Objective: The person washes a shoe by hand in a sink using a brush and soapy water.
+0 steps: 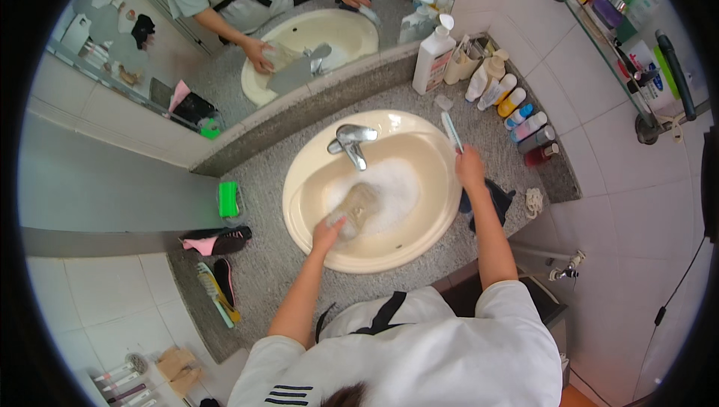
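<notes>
My left hand (328, 234) grips the near end of a soapy beige item (359, 207) inside the cream washbasin (303, 182). Foam and blur keep me from telling whether that item is a shoe or a cloth. White suds (399, 188) lie in the bowl around it, below the chrome mixer tap (354, 140). Over the basin's right rim, my right hand (471, 168) holds a pale blue scrubbing brush (451, 130) by its handle, its head pointing away from me. Dark cloth (497, 202) lies on the counter, partly hidden under my right forearm.
Along the back right of the grey stone counter (264, 193) stand a white pump bottle (434, 56) and several small bottles (525, 120). At left are a green soap box (228, 199), a black-and-pink shoe (219, 241) and brushes (216, 289). A glass shelf (606, 36) juts out upper right.
</notes>
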`<state>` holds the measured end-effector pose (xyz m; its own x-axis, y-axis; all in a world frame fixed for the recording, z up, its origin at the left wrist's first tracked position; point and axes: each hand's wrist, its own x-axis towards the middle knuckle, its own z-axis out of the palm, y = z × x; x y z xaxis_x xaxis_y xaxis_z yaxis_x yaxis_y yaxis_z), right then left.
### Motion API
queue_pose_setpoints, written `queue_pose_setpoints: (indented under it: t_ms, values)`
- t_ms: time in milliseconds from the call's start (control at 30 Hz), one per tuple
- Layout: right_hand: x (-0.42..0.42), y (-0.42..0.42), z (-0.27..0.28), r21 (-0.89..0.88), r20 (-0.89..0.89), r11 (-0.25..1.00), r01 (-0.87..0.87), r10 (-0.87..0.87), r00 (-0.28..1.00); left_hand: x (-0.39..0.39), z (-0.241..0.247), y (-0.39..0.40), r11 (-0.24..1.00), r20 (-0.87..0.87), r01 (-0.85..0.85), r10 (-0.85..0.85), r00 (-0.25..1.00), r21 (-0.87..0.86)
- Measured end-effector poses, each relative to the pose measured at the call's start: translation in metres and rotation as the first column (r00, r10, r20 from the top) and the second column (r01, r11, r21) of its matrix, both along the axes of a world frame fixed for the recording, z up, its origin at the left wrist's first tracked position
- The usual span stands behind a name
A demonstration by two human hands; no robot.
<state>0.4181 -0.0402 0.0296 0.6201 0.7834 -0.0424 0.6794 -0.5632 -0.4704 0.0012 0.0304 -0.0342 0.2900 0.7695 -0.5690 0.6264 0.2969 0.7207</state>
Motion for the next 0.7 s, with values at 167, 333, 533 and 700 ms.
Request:
queue_pose_setpoints:
  t_ms: [167, 333, 533, 700]
  values:
    - [-0.083, -0.038, -0.046, 0.117, -0.434, 0.982, -0.149, 0.186, 0.881, 0.017, 0.021, -0.009, 0.678, -0.081, 0.062, -0.003, 0.997, 0.732]
    - [-0.147, -0.042, -0.057, -0.398, -0.211, 0.871, -0.290, 0.221, 0.952, 0.022, 0.046, -0.010, 0.761, -0.383, 0.372, -0.175, 0.907, 0.531]
    - [-0.165, -0.015, -0.109, -0.411, -0.103, 0.905, -0.113, 0.077, 0.992, 0.029, 0.077, -0.008, 0.753, -0.574, 0.561, -0.305, 0.760, 0.344]
    - [-0.145, -0.017, -0.170, -0.171, -0.301, 0.935, -0.312, 0.252, 0.920, 0.034, 0.067, -0.010, 0.797, -0.510, 0.457, -0.224, 0.831, 0.395]
